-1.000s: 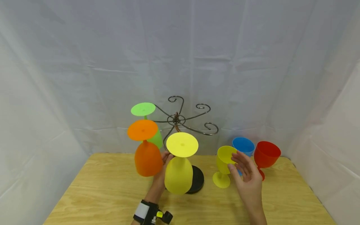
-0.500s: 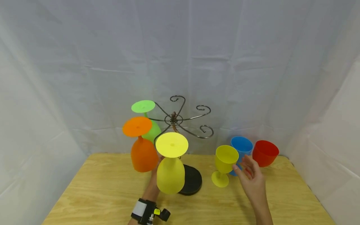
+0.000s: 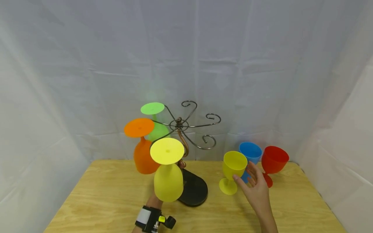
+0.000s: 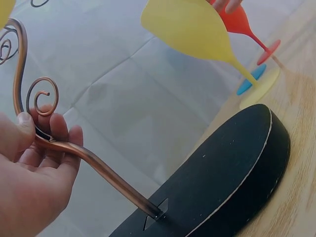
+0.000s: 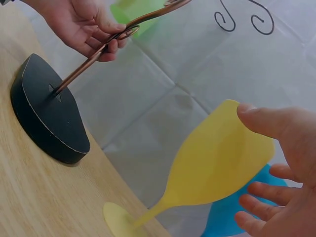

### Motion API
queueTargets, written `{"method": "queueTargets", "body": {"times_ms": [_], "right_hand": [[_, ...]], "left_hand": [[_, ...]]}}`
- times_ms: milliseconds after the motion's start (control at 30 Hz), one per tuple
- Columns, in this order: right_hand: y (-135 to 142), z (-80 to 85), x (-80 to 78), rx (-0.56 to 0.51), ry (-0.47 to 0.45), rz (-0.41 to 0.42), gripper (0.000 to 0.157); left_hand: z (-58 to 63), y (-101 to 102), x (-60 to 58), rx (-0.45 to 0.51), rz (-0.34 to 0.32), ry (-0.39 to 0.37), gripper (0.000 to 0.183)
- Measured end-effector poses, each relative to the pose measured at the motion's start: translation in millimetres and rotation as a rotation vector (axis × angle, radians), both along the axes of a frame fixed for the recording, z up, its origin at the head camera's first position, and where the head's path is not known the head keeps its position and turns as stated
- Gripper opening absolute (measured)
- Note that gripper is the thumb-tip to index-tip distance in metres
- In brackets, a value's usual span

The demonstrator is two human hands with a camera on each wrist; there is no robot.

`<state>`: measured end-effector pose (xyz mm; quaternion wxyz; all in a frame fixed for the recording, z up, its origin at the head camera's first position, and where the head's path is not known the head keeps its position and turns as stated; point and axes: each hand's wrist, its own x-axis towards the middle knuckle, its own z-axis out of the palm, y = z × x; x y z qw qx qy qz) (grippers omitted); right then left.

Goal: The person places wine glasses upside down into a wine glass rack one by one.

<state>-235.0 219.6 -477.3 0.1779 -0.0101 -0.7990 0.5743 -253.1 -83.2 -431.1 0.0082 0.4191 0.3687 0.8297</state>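
My left hand [image 4: 39,182] grips the copper post [image 4: 106,170] of a metal goblet rack with its thumb and curled fingers; in the head view the hanging yellow goblet mostly hides that hand. Upside down on the rack's curled arms [image 3: 201,125] hang a green goblet [image 3: 158,132], an orange goblet [image 3: 144,157] and this yellow goblet [image 3: 168,183]. On the table, a second yellow goblet [image 3: 233,168] stands upright. My right hand [image 3: 257,191] is beside its bowl, fingers spread and relaxed, thumb at the bowl; whether it touches I cannot tell.
The rack's black oblong base [image 3: 193,191] sits on the wooden table [image 3: 110,197]. Behind the standing yellow goblet are an upright blue goblet [image 3: 250,150] and a red goblet [image 3: 274,160]. White cloth [image 3: 186,64] closes off the back and sides.
The rack has turned clockwise as seen from above, its base too; the hanging yellow goblet has swung left and the orange one left and back. My right hand stays near the standing yellow goblet.
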Motion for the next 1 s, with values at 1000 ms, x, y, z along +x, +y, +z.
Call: {"method": "queueTargets", "body": {"times_ms": [1000], "right_hand": [[-5.1,-9.0,-10.5,-0.009,0.011,0.056,0.090]], "left_hand": [[-30.9,5.7,-21.7,-0.302,0.298,-0.312,0.016]]}}
